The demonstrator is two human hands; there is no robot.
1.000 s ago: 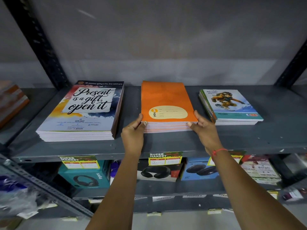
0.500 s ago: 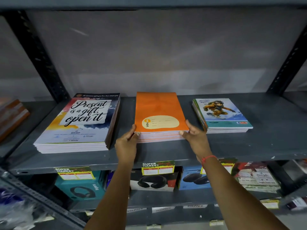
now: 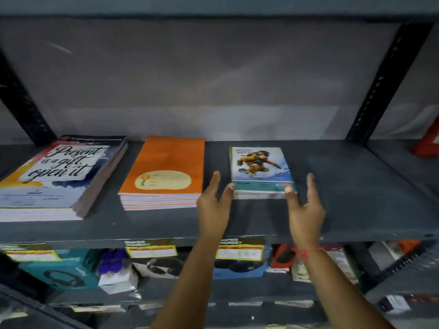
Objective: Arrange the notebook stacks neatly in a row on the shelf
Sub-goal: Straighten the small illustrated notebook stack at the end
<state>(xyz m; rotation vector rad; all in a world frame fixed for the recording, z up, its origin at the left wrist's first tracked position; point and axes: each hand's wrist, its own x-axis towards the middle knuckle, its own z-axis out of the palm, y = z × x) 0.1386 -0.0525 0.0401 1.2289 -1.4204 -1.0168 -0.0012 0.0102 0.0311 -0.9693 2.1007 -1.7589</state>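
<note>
Three notebook stacks lie on the grey shelf (image 3: 356,198). At the left is a large stack with "Present is a gift, open it" on its cover (image 3: 54,176). The orange stack (image 3: 166,172) sits in the middle. A smaller stack with a cartoon figure on its cover (image 3: 260,169) lies to the right. My left hand (image 3: 213,205) is at that small stack's front left corner, fingers spread, thumb touching the corner. My right hand (image 3: 305,207) is at its front right corner, fingers apart, thumb against the edge. Neither hand is closed around the stack.
Black perforated uprights (image 3: 384,81) frame the shelf on both sides. A red item (image 3: 427,143) sits on the neighbouring shelf at far right. Below, boxed headphones (image 3: 59,274) and other packets stand behind price labels (image 3: 152,248). Bare shelf surface lies right of the small stack.
Both hands have left the orange stack and moved right to the corners of the cartoon-cover stack. The view has shifted to the right.
</note>
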